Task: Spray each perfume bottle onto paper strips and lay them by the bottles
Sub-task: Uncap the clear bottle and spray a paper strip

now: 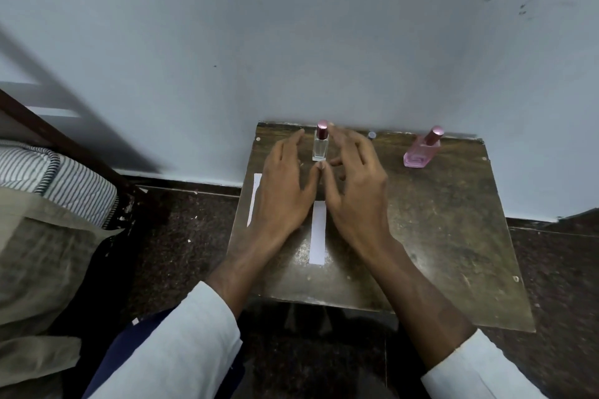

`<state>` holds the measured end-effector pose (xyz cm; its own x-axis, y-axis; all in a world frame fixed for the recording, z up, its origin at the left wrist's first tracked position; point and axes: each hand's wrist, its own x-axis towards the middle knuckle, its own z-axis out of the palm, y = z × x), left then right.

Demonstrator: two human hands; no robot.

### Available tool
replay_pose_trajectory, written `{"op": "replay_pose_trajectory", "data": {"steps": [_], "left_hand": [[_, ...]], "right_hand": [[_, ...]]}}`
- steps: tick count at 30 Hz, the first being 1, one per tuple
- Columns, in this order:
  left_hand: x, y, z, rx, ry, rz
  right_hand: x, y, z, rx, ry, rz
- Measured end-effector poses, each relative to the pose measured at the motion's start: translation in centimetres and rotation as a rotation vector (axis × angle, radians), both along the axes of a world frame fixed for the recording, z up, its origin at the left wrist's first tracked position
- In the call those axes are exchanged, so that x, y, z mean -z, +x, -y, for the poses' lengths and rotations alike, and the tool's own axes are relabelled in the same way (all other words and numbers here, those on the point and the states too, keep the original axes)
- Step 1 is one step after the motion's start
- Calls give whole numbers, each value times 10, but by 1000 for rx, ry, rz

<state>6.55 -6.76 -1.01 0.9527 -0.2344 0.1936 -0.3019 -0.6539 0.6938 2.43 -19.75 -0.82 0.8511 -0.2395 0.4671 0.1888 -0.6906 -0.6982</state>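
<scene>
White long sleeves (181, 340), dark navy trousers (129, 343), bare forearms

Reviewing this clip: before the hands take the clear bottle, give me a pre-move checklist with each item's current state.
1. Clear bottle upright on the table: ok.
2. Cap on the clear bottle, must come off before spraying: not ok.
3. Left hand and right hand free, fingers spread either side of the bottle: ok.
4. Paper strip within reach between the wrists: ok.
5. Second strip partly under the left hand: cannot tell if usable.
6. Pink bottle out of the way at right: ok.
</scene>
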Motion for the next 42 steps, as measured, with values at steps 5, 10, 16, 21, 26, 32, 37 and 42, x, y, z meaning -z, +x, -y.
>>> {"op": "replay_pose_trajectory", "data": {"steps": [5, 10, 16, 21, 26, 32, 37, 42], "left_hand": [[11, 14, 6, 26, -2, -40], [12, 16, 14, 33, -18, 3], [17, 19, 14, 8, 7, 15], [15, 21, 13, 32, -12, 11], [10, 20, 6, 34, -17, 20], [8, 23, -2, 32, 8, -19], [5, 21, -6, -7, 40, 37], [0, 13, -12, 1, -5, 96]], "right_hand": [[3, 14, 5, -42, -57, -19], [11, 18, -2, -92, -62, -110], [11, 19, 0, -74, -23, -117], [9, 15, 1, -70, -6, -81], [10, 15, 1, -58, -7, -46], [3, 11, 4, 51, -8, 104], [0, 0, 16, 76, 63, 102], [-1, -16, 32, 61, 100, 0]]}}
